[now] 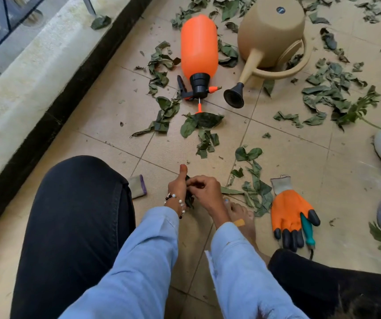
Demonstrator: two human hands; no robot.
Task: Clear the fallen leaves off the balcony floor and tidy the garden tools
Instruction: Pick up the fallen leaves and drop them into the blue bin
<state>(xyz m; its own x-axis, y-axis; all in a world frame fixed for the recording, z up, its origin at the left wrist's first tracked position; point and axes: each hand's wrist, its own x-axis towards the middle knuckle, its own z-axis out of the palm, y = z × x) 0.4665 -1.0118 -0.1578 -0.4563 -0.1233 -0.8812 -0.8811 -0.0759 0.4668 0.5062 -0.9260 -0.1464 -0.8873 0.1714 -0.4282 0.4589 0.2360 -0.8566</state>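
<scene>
Leaves in hand: a small dark green wad (189, 199) sits between both hands, low and near, just above the tiles in front of the bare foot (240, 217).
Left hand: left hand (177, 187) cups the wad from the left, thumb raised, fingers curled round it.
Right hand: right hand (204, 187) has its fingers bent over the top of the wad, pinching or pressing it into the left palm.
Loose leaves: scattered leaves (330, 93) lie thickest far right, with more (203, 132) mid-floor and a patch (257, 194) just right of the hands.
How they handle: judged very light, limp and crumpled; they should compress easily but tear and shed bits. Best gathered by scooping with spread fingers, then squeezed into a bundle.
Sprayer: orange sprayer (199, 47) lies on its side, far centre; smooth body, so the black neck or trigger looks the surer hold.
Watering can: beige watering can (274, 38) lies tipped over beside it; stiff plastic, take it by the loop handle.
Glove: orange glove (291, 212) lies flat, near right, soft and floppy, with a teal-handled tool (307, 230) partly on it.
</scene>
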